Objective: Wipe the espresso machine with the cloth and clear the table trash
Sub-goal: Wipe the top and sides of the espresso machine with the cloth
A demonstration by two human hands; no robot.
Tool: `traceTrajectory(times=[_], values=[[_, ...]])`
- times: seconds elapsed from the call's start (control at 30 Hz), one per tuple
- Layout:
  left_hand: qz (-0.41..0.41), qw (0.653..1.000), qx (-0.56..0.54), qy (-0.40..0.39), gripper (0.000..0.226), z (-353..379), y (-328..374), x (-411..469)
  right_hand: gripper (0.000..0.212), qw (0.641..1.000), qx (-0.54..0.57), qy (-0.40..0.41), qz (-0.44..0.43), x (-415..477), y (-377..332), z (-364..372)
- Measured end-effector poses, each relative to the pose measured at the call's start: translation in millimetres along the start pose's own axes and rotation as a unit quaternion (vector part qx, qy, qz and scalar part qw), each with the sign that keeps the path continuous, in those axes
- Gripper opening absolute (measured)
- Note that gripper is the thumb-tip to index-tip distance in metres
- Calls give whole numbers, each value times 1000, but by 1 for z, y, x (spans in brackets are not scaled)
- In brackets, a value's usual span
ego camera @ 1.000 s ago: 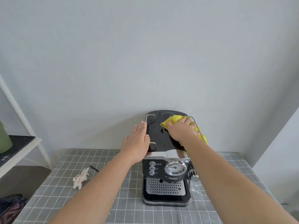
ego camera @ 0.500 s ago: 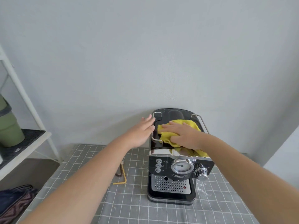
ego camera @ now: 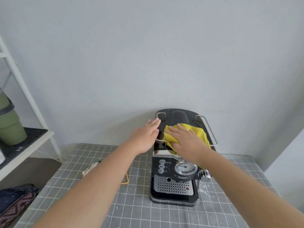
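A black and chrome espresso machine stands on the grey checked tablecloth, its back to the wall. My right hand lies flat on a yellow cloth, pressing it onto the machine's black top. My left hand rests flat with fingers together against the machine's upper left side, by the chrome rail. A crumpled white piece of trash lies on the table to the left, partly hidden by my left forearm. A thin yellow strip lies beside it.
A white shelf unit stands at the left with a green container on a black mat. A dark patterned bag lies on the floor below. The wall runs right behind the machine. White powder dusts the cloth right of the machine.
My right hand has slid the yellow cloth from the back right of the machine's top toward its left front. My left hand stays against the left side. The view shifted left.
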State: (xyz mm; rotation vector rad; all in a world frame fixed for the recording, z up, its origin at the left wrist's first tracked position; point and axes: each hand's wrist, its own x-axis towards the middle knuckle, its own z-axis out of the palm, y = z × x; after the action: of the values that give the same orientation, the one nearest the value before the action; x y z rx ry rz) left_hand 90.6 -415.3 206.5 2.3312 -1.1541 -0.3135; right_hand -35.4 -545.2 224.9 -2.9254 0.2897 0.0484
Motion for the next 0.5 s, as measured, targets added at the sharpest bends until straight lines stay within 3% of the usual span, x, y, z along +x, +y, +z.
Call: traceTrajectory(times=[0.1, 0.23, 0.4, 0.5], values=[[4, 1000, -19, -6, 48, -2, 0, 0, 50, 997, 40, 63, -29, -36, 0, 13], [24, 999, -25, -13, 47, -9, 0, -2, 55, 979, -69, 172, -79, -61, -6, 42], [31, 997, -71, -7, 45, -7, -2, -7, 62, 965, -158, 165, -130, -43, -36, 46], [25, 999, -29, -8, 45, -9, -1, -8, 58, 969, -151, 159, -112, -39, -43, 45]])
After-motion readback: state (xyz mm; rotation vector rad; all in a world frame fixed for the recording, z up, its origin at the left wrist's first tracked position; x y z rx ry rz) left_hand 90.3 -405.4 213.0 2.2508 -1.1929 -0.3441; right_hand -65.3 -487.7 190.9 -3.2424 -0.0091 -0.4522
